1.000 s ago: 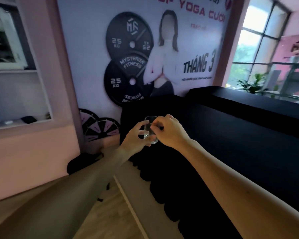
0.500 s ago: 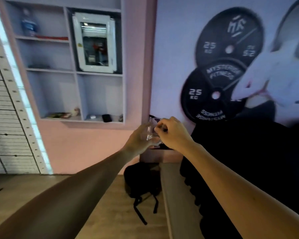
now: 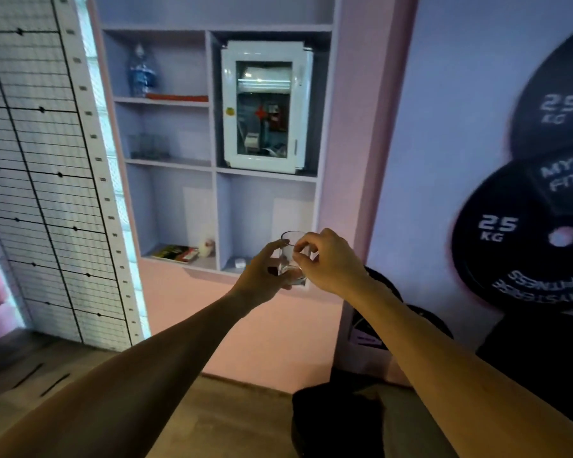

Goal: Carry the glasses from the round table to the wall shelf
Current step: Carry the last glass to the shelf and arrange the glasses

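carrying step in hand: one glass (image 3: 291,259) is held upright in mid-air before the shelf (image 3: 212,166), gripped by left hand (image 3: 262,276) round the side and pinched by right hand (image 3: 328,259) fingers at the rim. next: a reach to a bay and a level set-down are judged needed.

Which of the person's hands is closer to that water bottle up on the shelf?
Left. The left hand is below the water bottle, slightly to its right; the right hand is farther right, across the glass.
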Tool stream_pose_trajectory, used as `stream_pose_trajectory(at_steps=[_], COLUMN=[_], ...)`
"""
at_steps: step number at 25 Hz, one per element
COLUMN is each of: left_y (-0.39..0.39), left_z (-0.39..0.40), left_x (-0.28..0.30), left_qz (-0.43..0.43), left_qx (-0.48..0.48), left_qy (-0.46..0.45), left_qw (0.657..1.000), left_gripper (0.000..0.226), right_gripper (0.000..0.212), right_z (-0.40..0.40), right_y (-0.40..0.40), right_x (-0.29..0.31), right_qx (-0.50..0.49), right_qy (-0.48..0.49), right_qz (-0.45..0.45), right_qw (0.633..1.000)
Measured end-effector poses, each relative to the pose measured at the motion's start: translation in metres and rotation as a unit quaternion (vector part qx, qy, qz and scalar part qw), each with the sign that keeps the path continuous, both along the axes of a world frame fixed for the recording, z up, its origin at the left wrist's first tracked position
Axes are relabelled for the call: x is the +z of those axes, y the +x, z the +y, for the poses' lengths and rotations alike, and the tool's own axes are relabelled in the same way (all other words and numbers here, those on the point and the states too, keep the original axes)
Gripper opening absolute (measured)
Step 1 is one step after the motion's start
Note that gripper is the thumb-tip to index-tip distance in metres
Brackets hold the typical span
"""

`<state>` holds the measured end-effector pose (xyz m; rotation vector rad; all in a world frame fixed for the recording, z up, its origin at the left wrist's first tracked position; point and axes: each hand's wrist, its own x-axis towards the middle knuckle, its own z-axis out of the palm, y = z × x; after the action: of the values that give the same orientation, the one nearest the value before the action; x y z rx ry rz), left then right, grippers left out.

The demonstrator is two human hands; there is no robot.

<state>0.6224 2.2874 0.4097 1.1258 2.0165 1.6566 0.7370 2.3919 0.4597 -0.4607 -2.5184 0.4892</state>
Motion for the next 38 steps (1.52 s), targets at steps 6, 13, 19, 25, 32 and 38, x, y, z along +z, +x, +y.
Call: stream_pose_trajectory(at_steps=[6, 13, 19, 25, 32, 38], left_y=[-0.138, -0.278, -0.397, -0.522, -0.631, -0.685], left_z=[0.034, 0.011, -0.035, -0.072, -0.054, -0.011], left_x=[0.003, 0.014, 0.015, 0.045, 0.075, 0.083], left_qz=[0.012, 0.031, 0.050, 0.055, 0.124, 0.147], left_qx=[0.090, 0.217, 0.270, 0.272, 0.311, 0.321], left_qy=[0.009, 0.022, 0.021, 0.043, 0.064, 0.073], left_qw=[0.996, 0.975, 0.961, 0.960, 0.940, 0.933], left_gripper=[0.067, 0.071, 0.079, 0.080, 0.068, 0.070], right_gripper=[0.022, 0.019, 0.026, 0.029, 0.027, 0.020], right_z=[0.058, 0.054, 0.011, -0.025, -0.016, 0.016], right_y=[-0.160, -0.329, -0.461, -0.591, -0.688, -0.744], right_x=[0.004, 0.017, 0.019, 0.047, 0.080, 0.091], right_qx=[0.100, 0.218, 0.270, 0.267, 0.224, 0.204], right_qy=[0.001, 0.018, 0.022, 0.025, 0.043, 0.053], right_qz=[0.018, 0.041, 0.037, 0.048, 0.103, 0.121], right_qw=[0.995, 0.975, 0.962, 0.962, 0.968, 0.970])
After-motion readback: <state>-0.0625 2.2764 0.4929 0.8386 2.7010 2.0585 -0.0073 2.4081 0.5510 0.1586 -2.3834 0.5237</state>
